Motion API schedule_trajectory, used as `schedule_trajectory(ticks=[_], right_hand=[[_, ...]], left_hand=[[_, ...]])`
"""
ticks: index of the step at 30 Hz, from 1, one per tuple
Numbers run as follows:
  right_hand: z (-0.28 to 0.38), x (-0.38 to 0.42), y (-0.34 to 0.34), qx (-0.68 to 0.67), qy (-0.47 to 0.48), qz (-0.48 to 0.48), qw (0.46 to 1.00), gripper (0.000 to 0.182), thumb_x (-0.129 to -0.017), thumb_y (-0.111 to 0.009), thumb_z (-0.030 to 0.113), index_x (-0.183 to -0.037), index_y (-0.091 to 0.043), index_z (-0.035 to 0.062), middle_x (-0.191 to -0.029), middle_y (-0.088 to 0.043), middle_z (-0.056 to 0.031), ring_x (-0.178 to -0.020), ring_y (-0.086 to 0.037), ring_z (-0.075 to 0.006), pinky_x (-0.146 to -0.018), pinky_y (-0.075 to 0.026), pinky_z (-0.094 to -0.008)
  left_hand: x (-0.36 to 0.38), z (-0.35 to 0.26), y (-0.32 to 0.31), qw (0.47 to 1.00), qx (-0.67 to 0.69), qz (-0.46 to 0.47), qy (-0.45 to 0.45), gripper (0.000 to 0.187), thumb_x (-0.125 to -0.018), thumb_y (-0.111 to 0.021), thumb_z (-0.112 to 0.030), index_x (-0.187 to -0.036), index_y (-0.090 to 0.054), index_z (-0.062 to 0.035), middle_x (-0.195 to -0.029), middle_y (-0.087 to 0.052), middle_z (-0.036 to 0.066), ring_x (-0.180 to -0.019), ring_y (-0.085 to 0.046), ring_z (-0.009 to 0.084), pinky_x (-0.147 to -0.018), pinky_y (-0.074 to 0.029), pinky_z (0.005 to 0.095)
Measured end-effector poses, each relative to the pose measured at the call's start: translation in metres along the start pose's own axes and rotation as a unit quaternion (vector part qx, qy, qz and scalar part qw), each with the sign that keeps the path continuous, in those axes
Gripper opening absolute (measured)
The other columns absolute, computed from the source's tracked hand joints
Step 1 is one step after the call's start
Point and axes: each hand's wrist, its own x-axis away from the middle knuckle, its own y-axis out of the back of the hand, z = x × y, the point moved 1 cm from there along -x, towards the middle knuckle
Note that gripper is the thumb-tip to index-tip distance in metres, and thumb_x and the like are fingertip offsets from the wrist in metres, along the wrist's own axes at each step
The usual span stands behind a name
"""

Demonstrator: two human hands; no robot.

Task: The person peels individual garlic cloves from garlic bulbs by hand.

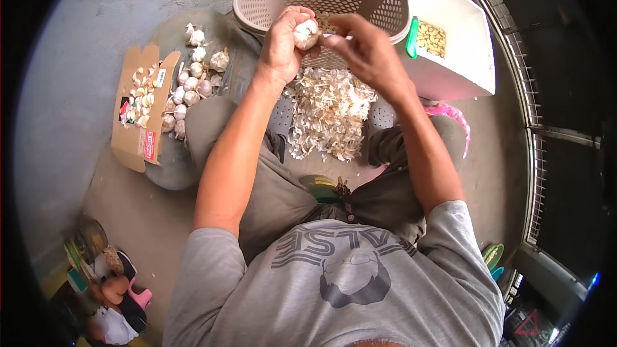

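A whole garlic bulb [306,34] rests in my left hand [281,48], whose fingers are wrapped round it from the left. My right hand [371,51] is close by on the bulb's right side, fingers bent, with thumb and forefinger apart and slightly blurred; I make out nothing held in it. Both hands are above the near rim of a grey-beige plastic basket [257,0], with some pale pieces visible at its bottom. Below them, a heap of papery garlic skins [331,112] lies on the floor between my feet.
At left, whole garlic bulbs [191,83] lie beside a cardboard box [132,148] holding loose cloves [143,97]. A white box [459,71] at right contains peeled cloves [431,39]; a green handle [412,37] sits at its rim. A metal-framed screen [530,90] runs along the right.
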Motion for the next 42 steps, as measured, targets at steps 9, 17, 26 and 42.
schedule_trajectory(ticks=[9, 17, 26, 42], right_hand=[[-0.007, -0.002, -0.011, -0.159, -0.067, -0.001, 0.985, 0.022, -0.100, -0.065, 0.017, -0.105, -0.064, -0.0041, -0.077, -0.065, -0.0129, -0.068, -0.064, -0.0196, -0.063, -0.052, -0.0384], [-0.014, 0.001, -0.023, -0.036, 0.014, -0.036, 0.999, 0.040, -0.095, -0.074, 0.033, -0.092, -0.058, -0.0035, -0.065, -0.058, -0.0125, -0.059, -0.064, -0.0201, -0.052, -0.049, -0.0359], [-0.030, -0.010, -0.021, -0.302, -0.089, 0.060, 0.947, 0.021, -0.102, -0.064, 0.020, -0.096, -0.059, 0.0014, -0.063, -0.054, -0.0001, -0.048, -0.053, -0.0080, -0.042, -0.042, -0.0250], [0.001, 0.003, -0.009, -0.004, 0.005, 0.074, 0.997, 0.014, -0.092, -0.065, 0.008, -0.095, -0.057, -0.0031, -0.081, -0.064, -0.0226, -0.069, -0.063, -0.0310, -0.064, -0.050, -0.0395]], left_hand=[[0.002, 0.014, -0.003, 0.997, -0.068, 0.037, -0.017, 0.043, -0.105, -0.048, -0.050, -0.104, -0.062, -0.0090, -0.088, -0.061, 0.000, -0.077, -0.060, 0.0095, -0.060, -0.050, 0.0263], [0.007, 0.017, -0.014, 0.965, -0.187, 0.015, -0.185, 0.029, -0.103, -0.052, -0.030, -0.111, -0.062, -0.0037, -0.098, -0.058, 0.004, -0.094, -0.056, 0.0094, -0.080, -0.046, 0.0253], [0.009, 0.008, -0.018, 0.994, 0.032, 0.035, -0.094, 0.035, -0.102, -0.053, -0.026, -0.124, -0.055, 0.0003, -0.107, -0.064, 0.009, -0.101, -0.061, 0.0177, -0.092, -0.049, 0.0308], [0.006, 0.018, 0.001, 0.998, 0.032, -0.056, 0.019, 0.021, -0.098, -0.054, -0.018, -0.110, -0.062, -0.0030, -0.097, -0.064, 0.007, -0.086, -0.065, 0.0192, -0.077, -0.058, 0.0372]])
